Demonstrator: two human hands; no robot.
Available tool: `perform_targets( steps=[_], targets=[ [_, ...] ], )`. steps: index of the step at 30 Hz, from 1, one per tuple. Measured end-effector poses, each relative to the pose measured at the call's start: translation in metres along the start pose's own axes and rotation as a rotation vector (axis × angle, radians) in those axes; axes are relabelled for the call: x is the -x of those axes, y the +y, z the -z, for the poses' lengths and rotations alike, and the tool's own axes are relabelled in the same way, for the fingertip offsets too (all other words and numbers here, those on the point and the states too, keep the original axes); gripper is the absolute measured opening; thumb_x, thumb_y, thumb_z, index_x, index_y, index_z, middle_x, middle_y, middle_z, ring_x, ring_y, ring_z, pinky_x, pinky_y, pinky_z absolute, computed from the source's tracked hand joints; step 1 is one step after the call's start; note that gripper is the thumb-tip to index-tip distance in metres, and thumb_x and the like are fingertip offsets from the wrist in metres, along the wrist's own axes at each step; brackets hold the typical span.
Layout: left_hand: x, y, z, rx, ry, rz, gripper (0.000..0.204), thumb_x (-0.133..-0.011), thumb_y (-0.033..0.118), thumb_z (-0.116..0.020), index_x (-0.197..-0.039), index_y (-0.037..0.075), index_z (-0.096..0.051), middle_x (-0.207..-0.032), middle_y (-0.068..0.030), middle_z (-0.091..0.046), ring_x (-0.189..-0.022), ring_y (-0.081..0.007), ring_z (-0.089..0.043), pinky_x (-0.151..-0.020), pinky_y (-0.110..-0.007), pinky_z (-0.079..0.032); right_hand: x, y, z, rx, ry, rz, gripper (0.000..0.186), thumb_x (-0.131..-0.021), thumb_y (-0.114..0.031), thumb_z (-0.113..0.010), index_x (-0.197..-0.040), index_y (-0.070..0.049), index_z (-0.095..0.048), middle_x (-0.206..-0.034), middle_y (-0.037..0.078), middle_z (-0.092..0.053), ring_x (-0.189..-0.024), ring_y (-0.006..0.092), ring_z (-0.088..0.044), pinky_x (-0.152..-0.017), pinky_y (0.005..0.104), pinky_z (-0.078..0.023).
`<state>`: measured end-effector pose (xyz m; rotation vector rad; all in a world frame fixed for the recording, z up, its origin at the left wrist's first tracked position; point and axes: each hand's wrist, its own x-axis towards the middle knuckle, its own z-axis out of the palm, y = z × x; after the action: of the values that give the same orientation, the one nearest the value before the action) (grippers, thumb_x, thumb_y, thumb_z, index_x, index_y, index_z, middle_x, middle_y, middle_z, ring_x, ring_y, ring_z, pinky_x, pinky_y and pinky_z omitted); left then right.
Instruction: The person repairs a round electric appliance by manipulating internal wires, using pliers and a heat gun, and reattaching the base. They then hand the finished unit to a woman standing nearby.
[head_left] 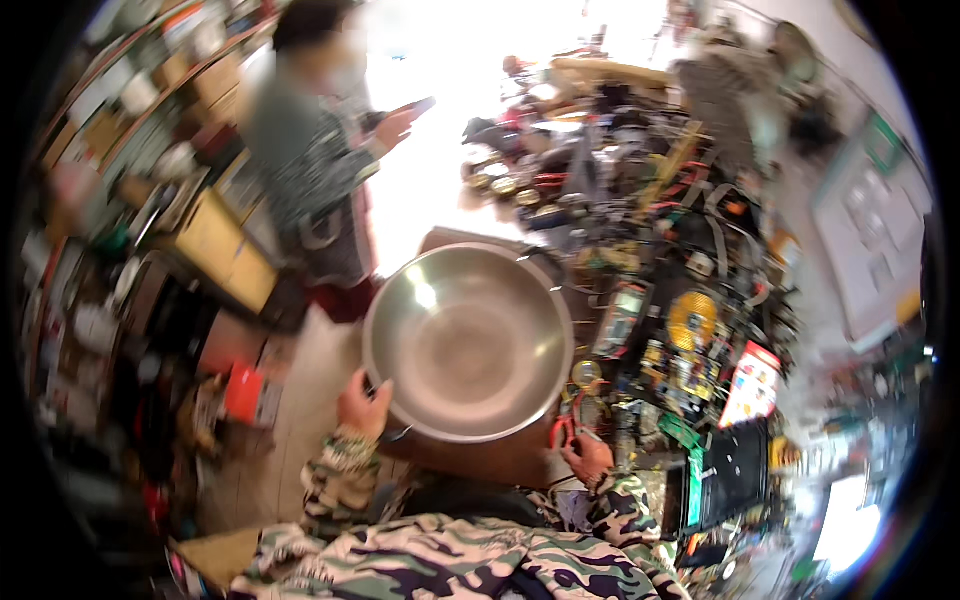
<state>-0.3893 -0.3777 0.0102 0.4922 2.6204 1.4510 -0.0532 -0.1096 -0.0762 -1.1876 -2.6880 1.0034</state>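
Note:
A wide, shiny metal pan (pixel 468 345) lies on a brown table, its bowl facing up, with nothing visible in it. Dark handles stick out from its rim at the upper right and lower left. Beside the lower left rim is my left hand (pixel 362 404), fingers curled round a small dark thing too blurred to name. To the pan's lower right, my right hand (pixel 590 458) is closed at a red-handled tool (pixel 562 432), which looks like pliers; its far end is lost among other items. Both sleeves are camouflage.
A brown tabletop (pixel 470 462) shows below the pan. Tools, wire and parts crowd the right side, including a yellow coil (pixel 692 320), a red-and-white packet (pixel 752 382) and a black case (pixel 735 475). Another person (pixel 315 160) stands far left holding a phone. Cluttered shelves (pixel 165 60) line the left.

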Motion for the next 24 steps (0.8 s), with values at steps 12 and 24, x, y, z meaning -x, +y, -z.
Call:
perform_targets(
  steps=[12, 24],
  targets=[
    [0.006, 0.001, 0.013, 0.042, -0.014, 0.035, 0.040, -0.086, 0.031, -0.066, -0.112, 0.001, -0.064, -0.099, -0.0216, -0.069, -0.090, -0.0375, -0.068, -0.081, -0.045, -0.053, 0.022, -0.052, -0.043, -0.154, -0.223, 0.009, 0.030, -0.081, -0.023, -0.076, -0.093, 0.003, -0.069, -0.080, 0.020, -0.071, -0.073, 0.0311, -0.071, -0.068, 0.0386, -0.055],
    [0.001, -0.009, 0.044, 0.027, -0.510, 0.033, 0.058, -0.090, 0.042, -0.066, -0.124, -0.001, -0.046, -0.103, -0.0271, -0.064, -0.094, -0.0443, -0.065, -0.078, -0.052, -0.051, 0.004, -0.103, -0.003, -0.816, 0.365, -0.245, 0.052, -0.105, -0.043, -0.045, -0.123, 0.004, -0.057, -0.080, 0.011, -0.069, -0.059, 0.0160, -0.064, -0.049, 0.0250, -0.052]
  ],
)
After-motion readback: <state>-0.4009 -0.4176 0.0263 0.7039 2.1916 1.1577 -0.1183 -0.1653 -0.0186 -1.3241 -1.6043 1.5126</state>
